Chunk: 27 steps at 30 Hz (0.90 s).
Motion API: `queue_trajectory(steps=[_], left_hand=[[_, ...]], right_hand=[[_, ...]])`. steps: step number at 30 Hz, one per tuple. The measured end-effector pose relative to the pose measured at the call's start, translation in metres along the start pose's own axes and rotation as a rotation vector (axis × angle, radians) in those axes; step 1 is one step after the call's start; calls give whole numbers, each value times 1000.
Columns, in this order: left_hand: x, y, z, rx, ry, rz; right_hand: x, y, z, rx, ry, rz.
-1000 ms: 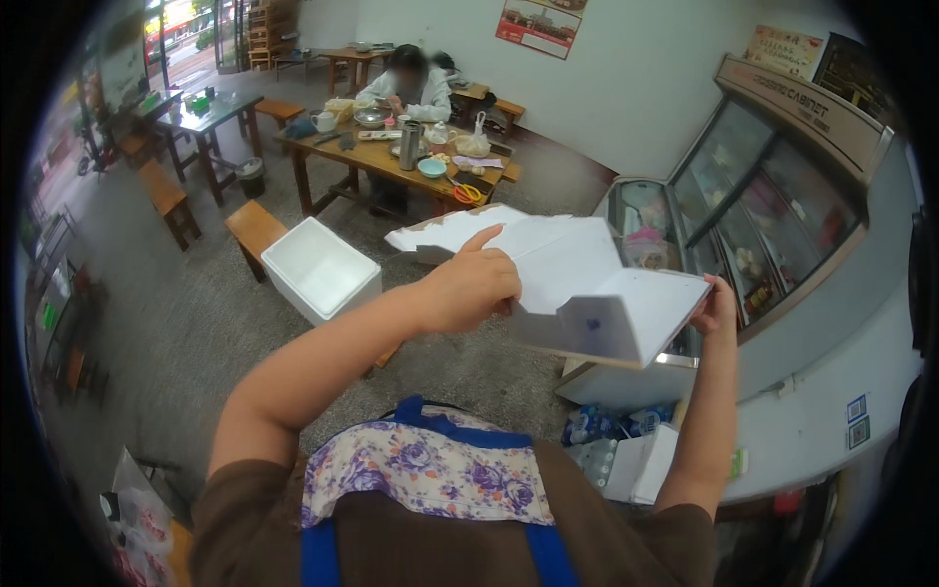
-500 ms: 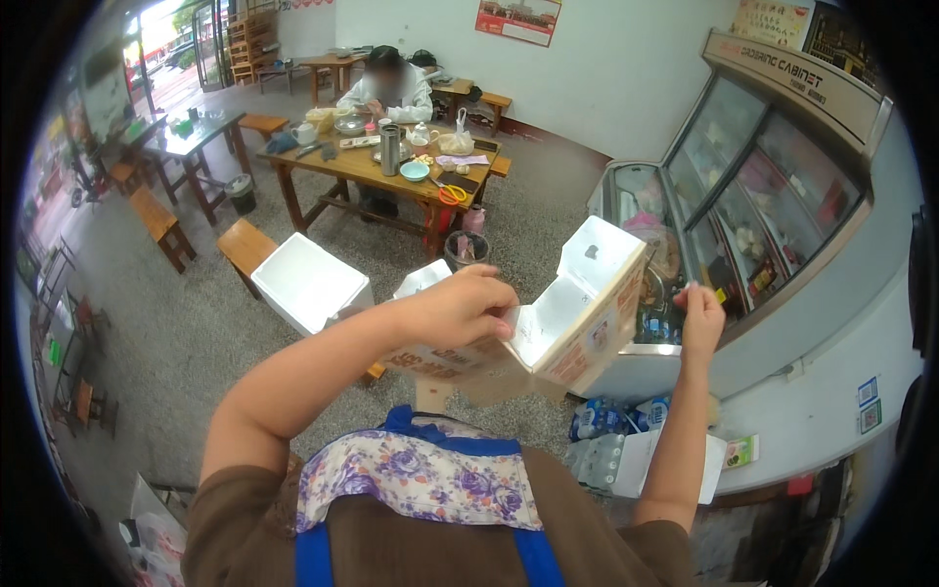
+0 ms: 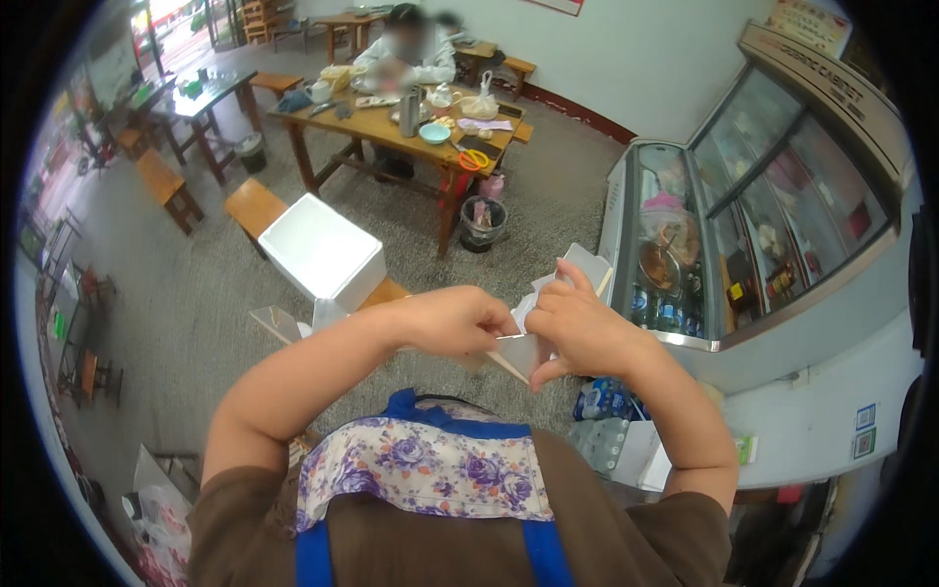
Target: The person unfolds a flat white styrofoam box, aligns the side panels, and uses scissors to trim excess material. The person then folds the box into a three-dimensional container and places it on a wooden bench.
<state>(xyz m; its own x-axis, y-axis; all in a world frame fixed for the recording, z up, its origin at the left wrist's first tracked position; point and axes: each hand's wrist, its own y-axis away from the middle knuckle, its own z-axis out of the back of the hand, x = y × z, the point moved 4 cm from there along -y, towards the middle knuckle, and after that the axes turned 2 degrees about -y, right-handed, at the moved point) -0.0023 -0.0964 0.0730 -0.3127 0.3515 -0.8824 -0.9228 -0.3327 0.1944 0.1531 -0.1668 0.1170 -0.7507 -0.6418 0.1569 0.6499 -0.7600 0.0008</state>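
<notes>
My left hand (image 3: 471, 321) pinches the edge of a thin cardboard box (image 3: 586, 262), white on its inner side. Across from it, my right hand (image 3: 582, 328) grips a panel of the same cardboard, with the thumb below and a finger raised along the flap. Both hands meet close together in front of my chest, and they hide much of the box. Beyond my left forearm, a white foam box (image 3: 323, 240) rests on a wooden bench (image 3: 256, 207).
Farther ahead, a person sits at a wooden table (image 3: 342, 119) with a steel flask, a light-blue bowl (image 3: 434, 133) and orange-handled scissors (image 3: 473, 158). A bin (image 3: 482, 225) stands beside it. On the right is a glass-fronted display fridge (image 3: 782, 186); wrapped bottles (image 3: 599, 399) lie below.
My right hand has come in from the right and taken hold of the cardboard. The box has been turned and folded inward, so its printed outer side no longer shows.
</notes>
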Motion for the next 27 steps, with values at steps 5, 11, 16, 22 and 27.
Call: queue_trajectory(steps=[5,11,16,22,27], left_hand=[[44,15,-7,77,267,-13],[88,47,-49,136,592,150],[81,65,-53,-57,598,205],[83,72,-51,-54,546,236],[94,74,-50,-78,443,343]], right_hand=[[8,-24,-11,63,-116,119],[35,-41,-36,126,-179,266],[53,-41,-36,115,-103,273],[61,-47,-45,102,-119,289],[67,-55,-33,76,-179,313]])
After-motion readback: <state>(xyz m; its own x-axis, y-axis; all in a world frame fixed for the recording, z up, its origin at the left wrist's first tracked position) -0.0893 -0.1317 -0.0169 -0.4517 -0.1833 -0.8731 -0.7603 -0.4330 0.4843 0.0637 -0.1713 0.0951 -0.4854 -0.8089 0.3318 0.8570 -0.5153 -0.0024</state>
